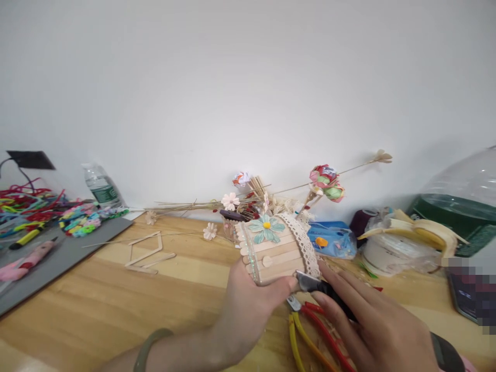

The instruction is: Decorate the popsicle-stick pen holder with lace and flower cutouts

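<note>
My left hand point(248, 305) is wrapped round a small pot made of wooden craft sticks point(277, 253), lying on its side just above the wooden table point(116, 310). The pot carries a teal paper flower point(266, 229) and a band of white lace point(304, 243). My right hand point(372, 320) grips a black-handled blade tool point(315, 283); its metal tip touches the pot's base by my left thumb. Under my hands lie pliers with red and yellow handles point(310, 330).
Loose craft sticks point(145, 253) lie to the left, beside a grey mat point(58, 263) with colourful pipe cleaners point(42, 212) and a water bottle point(101, 188). Paper flowers on stems point(325, 183), a blue tissue pack point(331, 240), a banana peel point(418, 232) and a large clear jug point(465, 201) crowd the back right.
</note>
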Demonstrator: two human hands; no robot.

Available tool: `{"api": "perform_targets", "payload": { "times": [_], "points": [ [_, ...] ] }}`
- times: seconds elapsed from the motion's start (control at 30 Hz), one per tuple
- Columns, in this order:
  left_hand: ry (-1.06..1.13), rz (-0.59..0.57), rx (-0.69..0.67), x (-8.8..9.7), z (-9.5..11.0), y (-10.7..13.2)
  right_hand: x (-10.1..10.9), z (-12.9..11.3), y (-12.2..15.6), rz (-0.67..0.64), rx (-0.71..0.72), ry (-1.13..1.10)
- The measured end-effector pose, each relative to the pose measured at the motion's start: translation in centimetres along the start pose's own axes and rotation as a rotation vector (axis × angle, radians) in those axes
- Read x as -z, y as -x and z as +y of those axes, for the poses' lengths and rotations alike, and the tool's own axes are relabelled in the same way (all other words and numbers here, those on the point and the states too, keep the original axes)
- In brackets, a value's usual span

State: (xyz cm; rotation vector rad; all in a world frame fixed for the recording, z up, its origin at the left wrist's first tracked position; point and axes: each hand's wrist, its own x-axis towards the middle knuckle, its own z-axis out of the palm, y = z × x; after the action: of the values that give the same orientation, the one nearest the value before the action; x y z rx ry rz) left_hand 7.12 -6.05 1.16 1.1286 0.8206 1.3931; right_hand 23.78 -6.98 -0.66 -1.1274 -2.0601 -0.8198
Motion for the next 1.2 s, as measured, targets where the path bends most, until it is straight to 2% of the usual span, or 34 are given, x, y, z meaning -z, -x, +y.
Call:
{"api": "perform_targets", "payload": {
  "times": [0.17,0.33,0.4,0.5,0.63,1.03,1.2],
  "points": [
    [0.097,-0.007,0.018,-0.2,-0.3,0.2,-0.3,0.3,0.9,-0.026,-0.023,-0.044],
    [0.132,0.022,0.046,-0.2,-0.9,0.4,-0.4,0.5,1.3,-0.083,-0.224,-0.308],
    [0.129,0.023,0.052,-0.1,-0.9,0.4,-0.2,0.6,1.0,-0.102,-0.254,-0.378],
    [0.113,-0.002,0.031,0.1,-0.6,0.1,0.4,0.8,0.6,-0.147,-0.184,-0.387],
    [0.062,-0.054,0.009,0.3,-0.1,-0.2,0.7,1.1,0.6,-0.194,-0.099,-0.284],
    [-0.091,-0.155,0.061,0.3,1.1,-0.4,1.5,1.4,0.1,-0.268,-0.013,-0.253],
    [-0.116,-0.083,0.028,0.3,0.6,-0.3,1.1,1.0,0.1,-0.195,-0.031,-0.146]
  ]
}}
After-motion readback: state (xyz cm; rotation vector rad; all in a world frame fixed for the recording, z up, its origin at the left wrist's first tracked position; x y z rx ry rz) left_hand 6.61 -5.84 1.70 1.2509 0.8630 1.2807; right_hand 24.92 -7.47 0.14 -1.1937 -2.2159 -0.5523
